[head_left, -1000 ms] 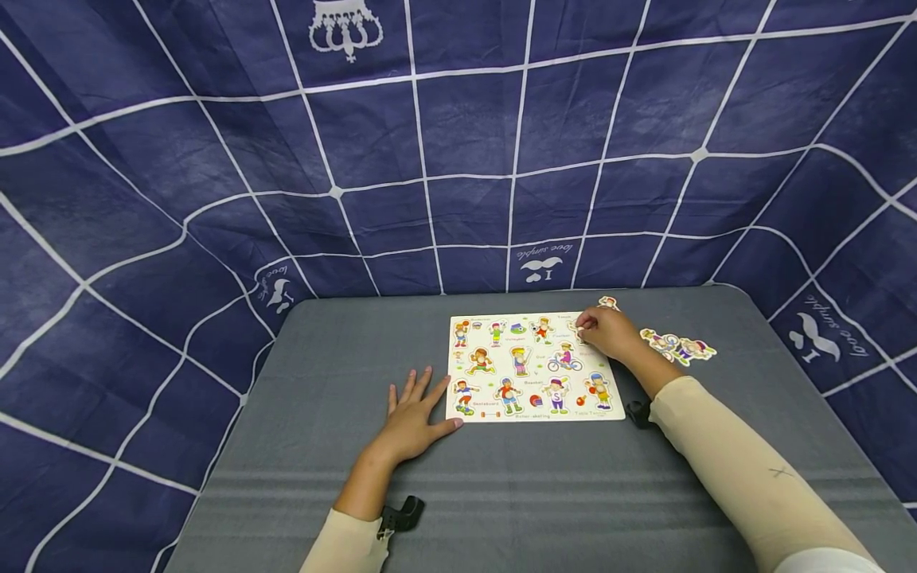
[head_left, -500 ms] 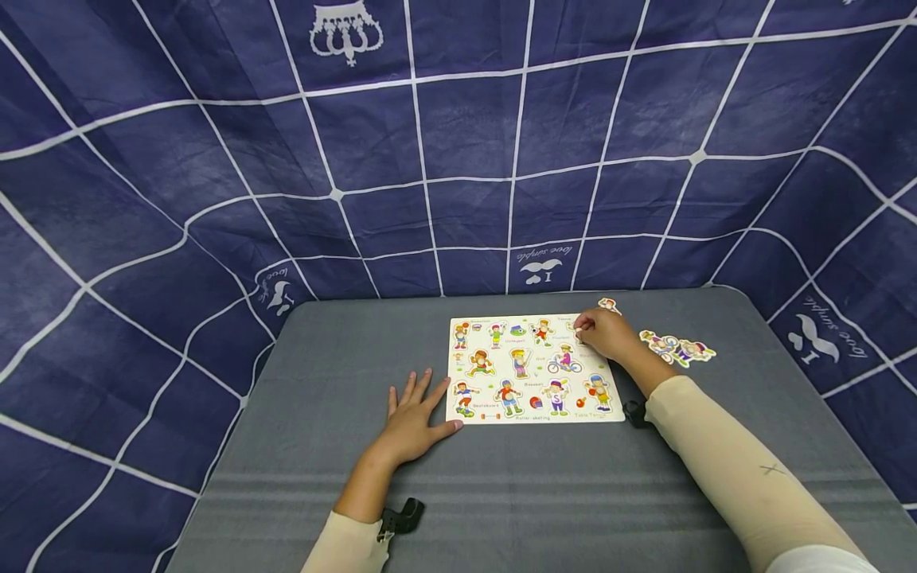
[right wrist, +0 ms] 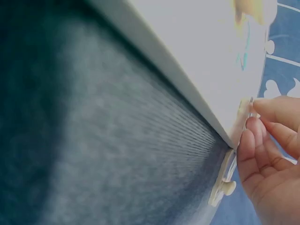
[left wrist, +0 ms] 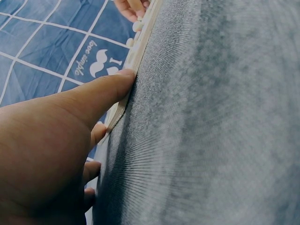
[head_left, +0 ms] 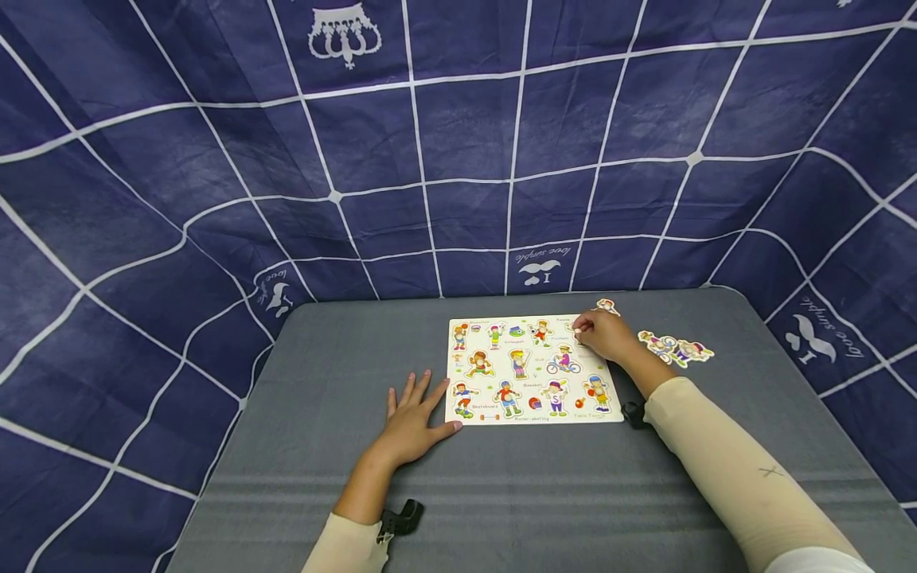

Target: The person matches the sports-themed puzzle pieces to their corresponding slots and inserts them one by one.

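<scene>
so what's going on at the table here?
A person is working on a puzzle board with cartoon sports figures, lying on a grey table. The right hand is at the board's far right corner, fingers pinching a small piece there. The left hand lies flat on the table with its thumb against the board's near left edge. A few loose pieces lie on the table to the right of the board, and one beyond its far corner.
</scene>
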Motion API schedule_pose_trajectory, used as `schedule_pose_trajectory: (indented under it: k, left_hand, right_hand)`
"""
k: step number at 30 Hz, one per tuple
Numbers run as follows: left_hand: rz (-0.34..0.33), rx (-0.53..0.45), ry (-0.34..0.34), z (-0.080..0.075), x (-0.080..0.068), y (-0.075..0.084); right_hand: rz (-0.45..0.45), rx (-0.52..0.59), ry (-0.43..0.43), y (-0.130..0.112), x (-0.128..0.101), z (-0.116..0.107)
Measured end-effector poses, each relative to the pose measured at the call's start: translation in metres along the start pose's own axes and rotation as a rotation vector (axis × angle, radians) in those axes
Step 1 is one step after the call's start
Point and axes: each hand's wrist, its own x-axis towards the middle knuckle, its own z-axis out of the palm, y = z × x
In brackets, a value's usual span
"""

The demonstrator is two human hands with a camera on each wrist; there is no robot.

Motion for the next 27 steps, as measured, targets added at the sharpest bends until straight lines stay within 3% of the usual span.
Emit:
schedule_pose_trajectory:
  k: [9,14,27]
  left_hand:
    - [0.003,0.004,0.002,0.001,0.0,-0.001]
    - [0.001,-0.002,-0.001,0.0,-0.001,0.0]
    - [-0.001,-0.003,-0.003,-0.001,-0.001,0.0]
  right_hand:
    - [-0.004,0.083,0.028,0.006,-0.006,-0.005]
    - [-0.022,0.112,0.107,0.008,-0.014,-0.01]
    - [0.057,0.135,0.162,0.024,-0.028,-0.028]
